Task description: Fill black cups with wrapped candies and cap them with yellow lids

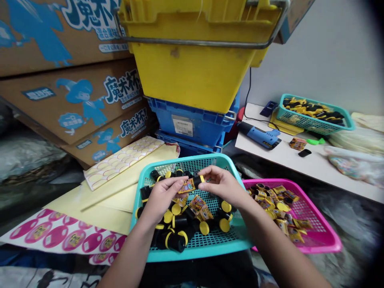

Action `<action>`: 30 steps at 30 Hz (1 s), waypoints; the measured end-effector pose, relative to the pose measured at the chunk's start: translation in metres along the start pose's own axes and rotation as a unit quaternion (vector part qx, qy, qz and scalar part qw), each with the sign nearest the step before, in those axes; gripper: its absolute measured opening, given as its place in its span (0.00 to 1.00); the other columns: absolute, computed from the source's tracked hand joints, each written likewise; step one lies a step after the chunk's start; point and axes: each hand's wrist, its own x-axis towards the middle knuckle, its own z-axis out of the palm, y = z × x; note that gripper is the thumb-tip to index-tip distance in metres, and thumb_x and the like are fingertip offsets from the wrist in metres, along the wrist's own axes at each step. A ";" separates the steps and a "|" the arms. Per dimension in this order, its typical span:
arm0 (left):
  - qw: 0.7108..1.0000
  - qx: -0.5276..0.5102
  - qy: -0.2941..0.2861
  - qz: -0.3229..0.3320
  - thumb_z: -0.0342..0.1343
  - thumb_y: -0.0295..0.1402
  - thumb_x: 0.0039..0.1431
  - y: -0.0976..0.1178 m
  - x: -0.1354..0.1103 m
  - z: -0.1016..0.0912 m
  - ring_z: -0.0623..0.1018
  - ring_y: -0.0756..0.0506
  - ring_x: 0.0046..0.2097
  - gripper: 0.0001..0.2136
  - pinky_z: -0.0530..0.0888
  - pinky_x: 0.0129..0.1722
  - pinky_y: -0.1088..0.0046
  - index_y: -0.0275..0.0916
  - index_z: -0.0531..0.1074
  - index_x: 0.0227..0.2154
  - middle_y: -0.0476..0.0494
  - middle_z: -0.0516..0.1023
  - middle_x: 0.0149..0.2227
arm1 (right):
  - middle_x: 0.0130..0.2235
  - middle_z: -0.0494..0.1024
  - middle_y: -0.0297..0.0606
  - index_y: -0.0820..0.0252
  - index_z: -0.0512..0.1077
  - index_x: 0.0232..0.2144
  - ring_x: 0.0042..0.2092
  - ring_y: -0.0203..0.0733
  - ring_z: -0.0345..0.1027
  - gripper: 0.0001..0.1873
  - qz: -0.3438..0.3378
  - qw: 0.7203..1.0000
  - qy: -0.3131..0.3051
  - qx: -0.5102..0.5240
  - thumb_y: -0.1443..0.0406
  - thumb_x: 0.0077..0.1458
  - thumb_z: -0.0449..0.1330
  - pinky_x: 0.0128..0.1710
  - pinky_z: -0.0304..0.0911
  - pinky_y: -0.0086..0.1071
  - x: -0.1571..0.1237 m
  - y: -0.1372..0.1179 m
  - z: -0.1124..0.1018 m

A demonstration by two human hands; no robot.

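Black cylinder point(195, 183) was partly hidden by the right hand point(222, 186). Yellow crate point(192, 68) was cut off by the upper edge, forearms point(132, 256) by the lower edge. Cartons point(60, 100) were cut off at left. Print on the sachets point(198, 208) was too small to be read.

The person is wearing a black fabric point(195, 272) over the lap, and it is showing only as a plain, shadowed patch between the arms, its cut and any markings too dim to tell. The left forearm point(129, 256) and the right forearm point(279, 252) are showing bare down to the bottom edge of the view, both slim and narrowing toward the wrists. The left hand point(162, 198) and the right hand point(222, 186) are appearing bare too, with slender, tapering fingers and short, plain nails, and the skin is showing no visible markings.
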 end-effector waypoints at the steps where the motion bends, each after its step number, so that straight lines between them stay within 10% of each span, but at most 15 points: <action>1: 1.000 -0.011 -0.011 -0.008 0.65 0.41 0.47 0.003 -0.002 0.001 0.80 0.45 0.36 0.16 0.78 0.34 0.70 0.38 0.79 0.38 0.41 0.82 0.37 | 0.34 0.74 0.35 0.60 0.71 0.35 0.35 0.37 0.68 0.19 -0.001 1.000 0.001 0.009 0.61 0.40 0.70 0.38 0.65 0.34 0.000 0.002 0.003; 11: 0.989 -0.142 -0.028 0.003 0.70 0.31 0.40 -0.001 -0.015 0.025 0.79 0.48 0.34 0.14 0.79 0.35 0.72 0.38 0.78 0.34 0.46 0.80 0.34 | 0.41 0.75 0.39 0.56 0.72 0.46 0.41 0.37 0.69 0.22 0.060 0.962 -0.125 0.233 0.52 0.52 0.62 0.43 0.65 0.33 -0.005 0.014 0.014; 30: 0.972 -0.223 -0.032 -0.061 0.63 0.41 0.50 0.004 -0.018 0.028 0.81 0.49 0.30 0.16 0.78 0.30 0.79 0.39 0.76 0.40 0.44 0.81 0.33 | 0.44 0.73 0.39 0.51 0.74 0.43 0.47 0.43 0.68 0.18 -0.169 0.985 -0.001 -0.023 0.59 0.48 0.66 0.47 0.66 0.40 -0.007 0.007 0.008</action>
